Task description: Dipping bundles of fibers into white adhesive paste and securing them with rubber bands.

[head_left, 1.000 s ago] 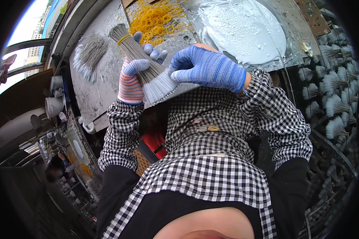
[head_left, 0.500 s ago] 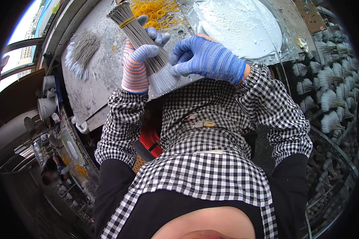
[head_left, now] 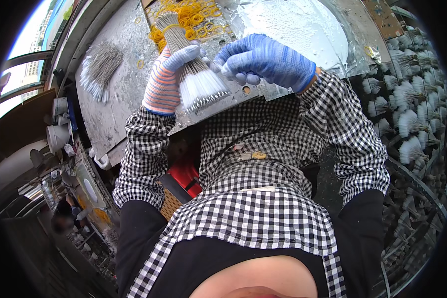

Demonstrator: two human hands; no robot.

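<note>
My left hand [head_left: 166,82], in an orange-and-grey striped glove, is wrapped round a bundle of thin grey stems [head_left: 176,37]. A yellow rubber band [head_left: 170,27] circles the bundle near its upper end. At the lower end the stems fan out into white tips [head_left: 201,89] with small dark ends, pointing toward me. My right hand [head_left: 268,62], in a blue glove, is just right of the bundle. Its thumb and fingers are pinched together beside the stems; what they hold, if anything, is too small to tell.
Loose yellow rubber bands [head_left: 196,17] are heaped at the table's far side. A white paste-like pool [head_left: 293,30] spreads over plastic sheeting at the far right. Another white-tipped stem bundle [head_left: 102,69] lies on the grey table [head_left: 129,94]. Racks of white-tipped bunches [head_left: 409,124] stand at right.
The bundle has turned so its white tips show fanned out, and its banded end has shifted right. My right hand has moved up and off the lower ends of the stems.
</note>
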